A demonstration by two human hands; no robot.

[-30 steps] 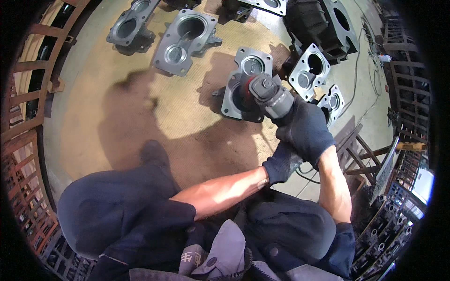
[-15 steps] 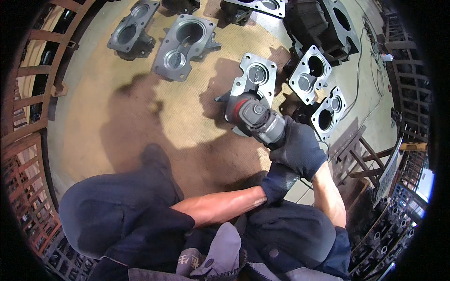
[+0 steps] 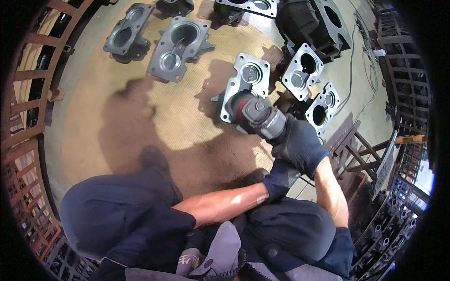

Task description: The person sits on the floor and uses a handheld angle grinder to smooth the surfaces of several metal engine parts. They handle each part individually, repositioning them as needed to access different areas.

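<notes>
With a black glove on, my right hand (image 3: 302, 147) wraps round the body of an angle grinder (image 3: 258, 112), which has a red ring behind its head. My left hand (image 3: 281, 177), also gloved, reaches in from below and is closed at the grinder's body beneath the right; most of its fingers are hidden. The grinder's head lies over the lower part of a metal casting (image 3: 260, 84) with a flat machined face, a round recess and bolt holes. The grinder covers part of that face, so contact between disc and metal cannot be made out.
Similar castings stand right, one nearer (image 3: 322, 108) and one farther (image 3: 303, 71), and left (image 3: 180, 49). A bigger dark housing (image 3: 314, 28) is at the back right. Cables (image 3: 370, 70) trail over the floor. Rusty metal racks (image 3: 33, 75) line the left side. A small wooden-legged stand (image 3: 363, 150) is at right.
The view has shifted slightly, so the castings appear a little farther left. The grinder stays over the same casting, with both hands still at it.
</notes>
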